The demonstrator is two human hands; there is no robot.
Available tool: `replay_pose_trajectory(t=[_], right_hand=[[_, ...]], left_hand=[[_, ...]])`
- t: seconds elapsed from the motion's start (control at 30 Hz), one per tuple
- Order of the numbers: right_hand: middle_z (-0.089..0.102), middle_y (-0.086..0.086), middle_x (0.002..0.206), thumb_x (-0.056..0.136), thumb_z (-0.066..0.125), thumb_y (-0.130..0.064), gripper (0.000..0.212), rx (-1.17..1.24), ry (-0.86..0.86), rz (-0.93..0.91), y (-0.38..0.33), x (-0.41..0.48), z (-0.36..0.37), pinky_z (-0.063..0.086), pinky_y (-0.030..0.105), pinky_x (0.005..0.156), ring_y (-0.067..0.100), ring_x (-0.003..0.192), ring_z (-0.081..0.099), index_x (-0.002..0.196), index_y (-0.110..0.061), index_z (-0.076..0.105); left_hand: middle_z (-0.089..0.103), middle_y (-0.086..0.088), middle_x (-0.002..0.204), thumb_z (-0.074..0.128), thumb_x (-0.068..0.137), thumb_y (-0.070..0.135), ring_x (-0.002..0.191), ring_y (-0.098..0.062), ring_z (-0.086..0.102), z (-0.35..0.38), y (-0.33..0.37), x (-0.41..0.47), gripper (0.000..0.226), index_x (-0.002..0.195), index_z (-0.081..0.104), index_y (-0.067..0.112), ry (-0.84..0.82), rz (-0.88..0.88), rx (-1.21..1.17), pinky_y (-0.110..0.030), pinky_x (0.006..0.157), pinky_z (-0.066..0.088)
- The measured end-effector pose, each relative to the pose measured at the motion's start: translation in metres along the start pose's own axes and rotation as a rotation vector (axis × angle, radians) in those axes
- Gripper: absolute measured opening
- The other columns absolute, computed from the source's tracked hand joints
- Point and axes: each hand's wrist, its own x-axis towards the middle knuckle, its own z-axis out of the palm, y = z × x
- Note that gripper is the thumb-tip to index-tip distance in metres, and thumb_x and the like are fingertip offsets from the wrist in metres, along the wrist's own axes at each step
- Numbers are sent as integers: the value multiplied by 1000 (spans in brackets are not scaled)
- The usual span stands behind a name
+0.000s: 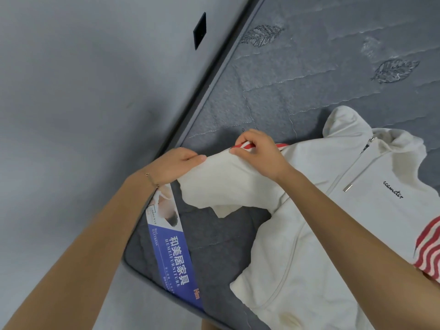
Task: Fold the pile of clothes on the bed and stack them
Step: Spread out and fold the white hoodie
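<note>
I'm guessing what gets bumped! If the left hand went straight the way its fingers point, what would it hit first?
Probably the right hand, which pinches the same white sleeve just ahead of the left hand. Depth is hard to judge from one view.

Matt white cloth hoodie point(321, 222), quilted grey mattress point(297, 86) — glossy label point(171, 246)

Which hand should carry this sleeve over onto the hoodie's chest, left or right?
Probably left: the left hand grips the sleeve at its outer end, while the right hand pinches nearer the hoodie, suiting a pivot.
</note>
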Motion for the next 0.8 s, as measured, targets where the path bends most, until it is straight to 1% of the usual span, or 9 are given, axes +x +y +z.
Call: replay_pose_trajectory(t=[0.07,0.17,0.23,0.4,0.5,0.6,0.67,0.7,0.8], right_hand=[[56,-18,87,88,71,-26,9,26,46,-2,-2,-2,3,44,34,95,6,88,54,86,-22,62],[56,-16,86,88,70,-21,10,101,80,5,-6,-7,1,43,19,86,2,85,53,84,-22,61],[57,-15,85,88,71,-19,12,140,59,28,-7,-11,-1,40,10,78,-2,81,53,82,-22,61],[58,-22,71,88,71,-21,19,207,93,102,-6,-7,-7,38,7,68,-6,67,52,74,-25,59],[58,-22,71,88,71,-24,22,196,171,120,-7,-2,-9,42,14,72,-5,67,52,72,-28,57],[59,-20,80,87,71,-29,19,79,207,103,0,-1,-5,47,34,91,2,80,55,74,-33,58],[60,-16,89,88,71,-31,9,-25,207,81,7,-3,-1,44,44,96,11,91,55,83,-30,63],[60,-12,94,88,70,-31,6,-87,211,66,11,-4,2,43,45,96,14,95,53,90,-27,67],[61,1,111,91,67,-28,21,-242,208,53,22,-6,8,39,42,97,24,106,51,110,-21,69]], left_hand=[[57,-4,76,46,103,32,69,-11,49,-4,-3,-3,42,88,62,-4,-46,-12,64,-26,67,38],[47,1,72,47,102,25,65,-10,42,-11,-6,-7,33,78,53,5,-117,8,242,-26,62,33],[44,4,66,50,101,25,61,-10,39,-15,-9,-11,33,72,50,10,-64,62,269,-29,62,32],[57,9,67,52,93,46,62,-8,49,-27,6,-23,32,69,58,26,135,215,208,-31,63,41],[64,9,76,52,89,51,76,-14,59,-28,13,-16,31,76,63,25,233,225,205,-33,70,43],[67,14,88,55,96,42,87,-13,60,-19,-1,-1,20,89,67,28,356,214,272,-30,76,43],[69,8,91,52,98,41,88,-17,61,-8,-16,10,26,94,70,23,417,207,327,-33,76,45],[69,5,91,48,97,44,87,-21,61,-3,-24,15,31,95,70,22,450,218,341,-36,77,46],[66,-6,98,46,92,42,93,-31,59,5,-41,27,36,102,72,20,548,222,367,-46,85,46]])
